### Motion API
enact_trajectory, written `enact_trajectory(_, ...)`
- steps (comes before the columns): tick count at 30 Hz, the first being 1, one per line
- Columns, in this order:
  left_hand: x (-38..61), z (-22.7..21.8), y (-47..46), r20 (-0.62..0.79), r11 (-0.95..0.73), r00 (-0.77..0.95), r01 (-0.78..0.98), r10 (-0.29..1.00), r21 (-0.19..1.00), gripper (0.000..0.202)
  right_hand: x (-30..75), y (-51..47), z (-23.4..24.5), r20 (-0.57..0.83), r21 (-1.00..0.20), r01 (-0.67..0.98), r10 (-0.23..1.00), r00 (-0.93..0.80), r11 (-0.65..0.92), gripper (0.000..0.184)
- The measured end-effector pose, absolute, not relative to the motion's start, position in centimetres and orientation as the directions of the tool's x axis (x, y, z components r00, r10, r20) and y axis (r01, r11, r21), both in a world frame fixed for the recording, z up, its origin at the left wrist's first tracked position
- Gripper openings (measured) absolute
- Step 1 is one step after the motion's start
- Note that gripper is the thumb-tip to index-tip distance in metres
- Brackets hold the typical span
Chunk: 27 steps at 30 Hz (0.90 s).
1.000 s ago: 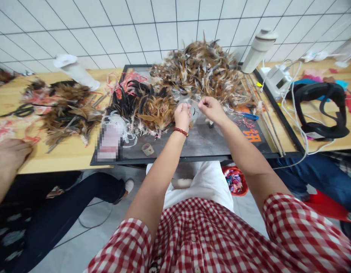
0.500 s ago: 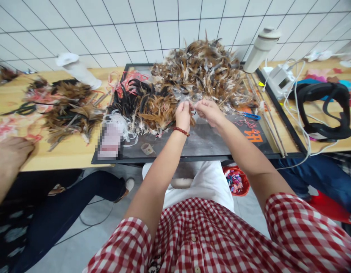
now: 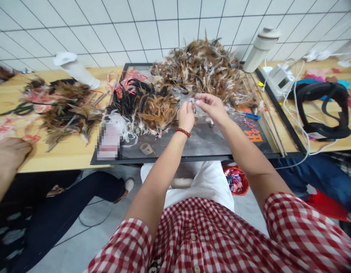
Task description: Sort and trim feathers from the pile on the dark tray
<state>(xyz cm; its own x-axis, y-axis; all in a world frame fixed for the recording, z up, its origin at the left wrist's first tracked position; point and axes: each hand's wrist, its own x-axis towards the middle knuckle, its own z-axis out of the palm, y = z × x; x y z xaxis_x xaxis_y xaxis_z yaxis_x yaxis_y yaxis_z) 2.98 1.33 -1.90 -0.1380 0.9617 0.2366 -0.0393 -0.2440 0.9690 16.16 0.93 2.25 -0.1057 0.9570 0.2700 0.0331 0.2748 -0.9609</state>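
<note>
My left hand (image 3: 187, 116), with a red bead bracelet (image 3: 183, 132) at the wrist, is closed in a pinch. A small feather (image 3: 195, 110) shows at its fingertips, mostly hidden by the fingers. Just to the right, my right hand (image 3: 212, 107) has its fingers stretched and a little apart, close to the left fingertips. Behind both hands rises a big heap of brown and white feathers (image 3: 204, 72). Left of my left hand lies a sorted pile of feathers (image 3: 158, 110), black at one side and golden brown at the other.
A dark framed board (image 3: 175, 146) lies under the feathers. White ribbon (image 3: 118, 123), blue snips (image 3: 251, 116), thin sticks (image 3: 268, 121), a bottle (image 3: 260, 49), a power strip (image 3: 280, 81) and a black headset (image 3: 323, 110) surround it. Another person's hand (image 3: 12, 155) rests at left near more feathers (image 3: 70, 110).
My right hand has drawn away slightly from the left, its fingers loosening from a pinch. The left hand has shifted a little to the right, still pinched.
</note>
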Motion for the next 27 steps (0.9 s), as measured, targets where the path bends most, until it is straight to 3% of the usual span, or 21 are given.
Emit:
enact_trajectory(4,3.2,-2.2,1.1,0.303,-0.299,-0.025,0.112,0.953,0.948,0.041,17.0,0.8,2.7,0.243,-0.970,-0.023,0.954,-0.178,0.242,0.075)
enact_trajectory(10,3.4,-1.7,0.6,0.351,-0.349,0.007,0.120,0.937,0.929,0.041,16.8,0.2,3.2,0.201,-0.978,-0.097,0.961,-0.190,0.185,0.068)
enact_trajectory(18,3.5,-0.4,-0.2,0.250,-0.227,0.120,-0.178,0.961,0.958,0.038,16.5,0.3,3.1,0.137,-0.959,-0.271,0.969,-0.205,0.079,0.054)
enact_trajectory(23,3.9,0.6,-1.0,0.142,-0.068,0.198,-0.336,0.970,0.939,0.039,16.5,0.2,3.7,0.078,-0.963,-0.269,0.986,-0.146,0.037,0.039)
enact_trajectory(27,3.7,0.9,-1.2,0.059,0.007,0.172,-0.361,0.983,0.932,0.038,16.1,0.2,4.1,0.002,-0.969,-0.245,0.993,-0.114,-0.026,0.032)
